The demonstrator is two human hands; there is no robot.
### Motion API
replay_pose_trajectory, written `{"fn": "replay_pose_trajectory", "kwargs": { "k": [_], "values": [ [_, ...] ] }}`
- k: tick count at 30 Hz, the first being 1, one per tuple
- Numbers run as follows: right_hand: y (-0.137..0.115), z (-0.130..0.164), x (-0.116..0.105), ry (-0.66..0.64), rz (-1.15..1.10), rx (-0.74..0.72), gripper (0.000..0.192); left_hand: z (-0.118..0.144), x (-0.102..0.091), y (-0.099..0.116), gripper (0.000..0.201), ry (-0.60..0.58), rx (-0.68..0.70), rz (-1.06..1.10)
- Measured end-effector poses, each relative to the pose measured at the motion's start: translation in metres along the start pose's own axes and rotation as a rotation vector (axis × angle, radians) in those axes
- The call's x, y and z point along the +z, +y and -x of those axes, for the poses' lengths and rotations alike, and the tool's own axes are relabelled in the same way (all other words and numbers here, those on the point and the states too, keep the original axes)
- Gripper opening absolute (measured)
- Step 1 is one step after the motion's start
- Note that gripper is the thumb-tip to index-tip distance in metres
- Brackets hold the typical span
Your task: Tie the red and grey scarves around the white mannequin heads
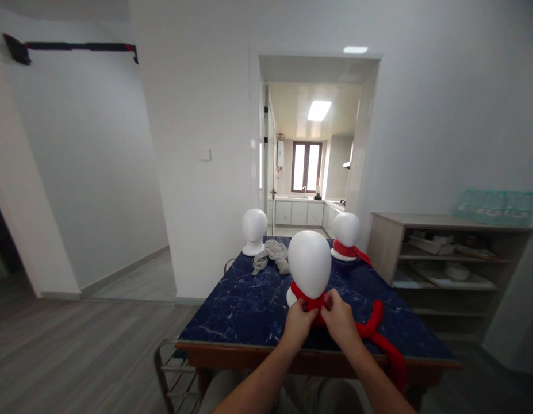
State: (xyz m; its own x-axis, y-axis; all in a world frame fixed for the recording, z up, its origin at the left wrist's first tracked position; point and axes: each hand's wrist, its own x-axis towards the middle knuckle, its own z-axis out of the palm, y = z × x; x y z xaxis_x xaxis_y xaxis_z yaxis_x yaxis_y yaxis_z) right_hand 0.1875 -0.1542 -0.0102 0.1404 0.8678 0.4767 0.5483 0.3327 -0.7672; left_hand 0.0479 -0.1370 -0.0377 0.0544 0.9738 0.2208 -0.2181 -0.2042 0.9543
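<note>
A white mannequin head (310, 261) stands upright on the table just in front of me. Around its neck runs a red scarf (314, 302). My left hand (299, 323) pinches the scarf at the front left of the neck. Close beside it, my right hand (337, 315) grips the same scarf at the front right. From under my right hand the scarf's loose length lies across the table to the right, and one end hangs over the front edge.
On the blue marble-patterned table (232, 310) stand another mannequin head (254, 229) at back left and one with a red scarf (346, 230) at back right. A grey scarf (275, 253) lies crumpled between. A shelf unit (387, 241) with bottles (494, 206) stands right.
</note>
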Motion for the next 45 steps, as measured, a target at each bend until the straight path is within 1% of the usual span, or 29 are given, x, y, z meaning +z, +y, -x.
{"fn": "replay_pose_trajectory", "kwargs": {
  "k": [3,6,8,11,13,15,16,19,20,22,24,26,29,32,36,39,41,42,44,45],
  "values": [
    [0.008,-0.004,-0.001,0.007,0.128,-0.135,0.014,-0.002,-0.003,0.000,0.029,0.051,-0.025,0.108],
    [0.012,-0.004,-0.001,-0.020,0.220,-0.264,0.025,-0.001,-0.006,0.002,0.032,0.146,-0.051,0.279],
    [0.014,0.000,0.001,-0.051,0.221,-0.309,0.035,0.001,-0.007,0.004,0.039,0.169,-0.081,0.367],
    [0.016,0.010,0.007,-0.092,0.103,-0.331,0.046,0.003,-0.008,0.007,0.049,0.146,-0.117,0.432],
    [0.017,0.018,0.012,-0.113,0.009,-0.300,0.056,0.004,-0.008,0.007,0.054,0.126,-0.121,0.450],
    [0.017,0.026,0.014,-0.116,-0.024,-0.249,0.059,0.004,-0.008,0.007,0.055,0.100,-0.122,0.455],
    [0.015,0.029,0.013,-0.112,-0.020,-0.221,0.054,0.004,-0.008,0.007,0.056,0.087,-0.123,0.454],
    [0.007,0.037,0.008,-0.110,-0.037,-0.147,0.025,0.003,-0.009,0.006,0.055,0.068,-0.131,0.451],
    [0.003,0.039,0.005,-0.118,-0.072,-0.126,0.020,0.003,-0.009,0.005,0.055,0.069,-0.136,0.449],
    [-0.005,0.041,-0.004,-0.143,-0.190,-0.082,0.017,0.003,-0.010,0.006,0.052,0.075,-0.145,0.445],
    [-0.011,0.044,-0.013,-0.160,-0.338,-0.034,0.021,0.003,-0.010,0.007,0.048,0.083,-0.146,0.445],
    [-0.016,0.047,-0.022,-0.148,-0.470,0.023,0.030,0.003,-0.009,0.009,0.044,0.090,-0.151,0.450],
    [-0.017,0.052,-0.032,-0.143,-0.606,0.138,0.043,0.003,-0.010,0.010,0.041,0.099,-0.174,0.465],
    [-0.013,0.055,-0.041,-0.185,-0.669,0.234,0.047,0.003,-0.012,0.012,0.039,0.091,-0.185,0.494],
    [-0.004,0.047,-0.052,-0.141,-0.695,0.261,0.050,0.004,-0.012,0.014,0.045,0.034,-0.232,0.506],
    [0.002,0.036,-0.058,-0.148,-0.768,0.320,0.051,0.001,-0.014,0.015,0.050,-0.013,-0.251,0.495],
    [0.003,0.029,-0.059,-0.160,-0.829,0.381,0.048,-0.004,-0.018,0.016,0.051,-0.011,-0.215,0.425],
    [0.003,0.026,-0.060,-0.165,-0.857,0.405,0.046,-0.007,-0.021,0.017,0.051,0.007,-0.173,0.359],
    [0.003,0.022,-0.061,-0.180,-0.893,0.428,0.042,-0.015,-0.030,0.020,0.057,0.033,-0.040,0.180],
    [0.003,0.021,-0.061,-0.188,-0.904,0.428,0.040,-0.019,-0.035,0.021,0.064,0.015,0.025,0.082]
  ]
}}
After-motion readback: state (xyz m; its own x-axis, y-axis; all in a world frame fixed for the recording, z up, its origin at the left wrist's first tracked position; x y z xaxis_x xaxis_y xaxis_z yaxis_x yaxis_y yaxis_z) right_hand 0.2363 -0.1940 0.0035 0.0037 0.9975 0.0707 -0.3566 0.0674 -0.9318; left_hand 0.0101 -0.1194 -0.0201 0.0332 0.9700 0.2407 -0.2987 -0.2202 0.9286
